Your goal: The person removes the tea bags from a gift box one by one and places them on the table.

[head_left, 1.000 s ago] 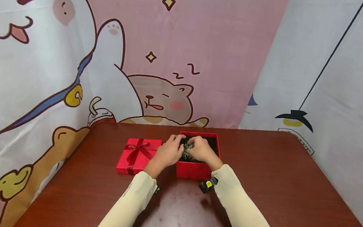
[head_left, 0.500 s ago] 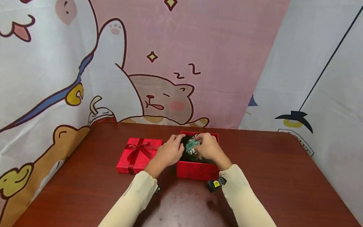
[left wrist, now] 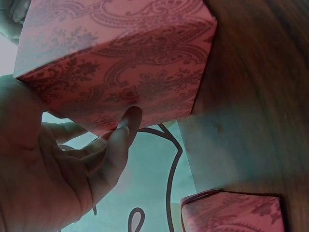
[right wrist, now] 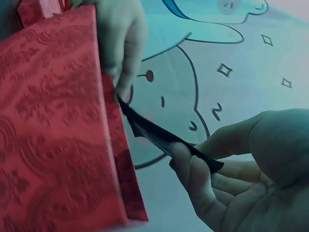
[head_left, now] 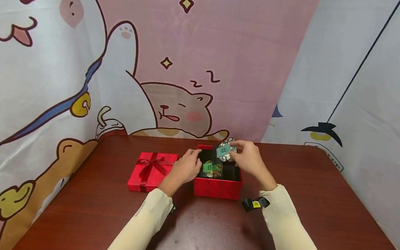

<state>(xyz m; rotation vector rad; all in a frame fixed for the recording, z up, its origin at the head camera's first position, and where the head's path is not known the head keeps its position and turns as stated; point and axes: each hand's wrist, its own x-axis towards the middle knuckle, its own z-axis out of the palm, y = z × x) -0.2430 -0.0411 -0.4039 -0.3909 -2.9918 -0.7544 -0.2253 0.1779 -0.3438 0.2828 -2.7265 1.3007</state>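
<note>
A red patterned gift box (head_left: 217, 189) stands lidless on the table. My left hand (head_left: 186, 166) grips its left side at the rim; in the left wrist view the thumb (left wrist: 126, 126) lies along the outer wall. My right hand (head_left: 250, 158) pinches the edge of a small flat packet (head_left: 224, 151), black with a teal label and a clear window over shiny pieces, held above the box's far right part. From the right wrist, this packet (right wrist: 157, 135) appears nearly edge-on between thumb and fingers. Inside the box lies another packet (head_left: 212, 168) with a green label, over dark contents.
The red lid (head_left: 161, 181) with a dark red ribbon bow lies on the table left of the box, beside my left forearm. The brown wooden table (head_left: 303, 213) extends to the right and front. A cartoon-printed cloth (head_left: 255, 66) hangs behind the table's far edge.
My right hand has lifted the teal-labelled packet up and to the right out of the box, uncovering the green-labelled packet. My left hand stays at the box's rim.
</note>
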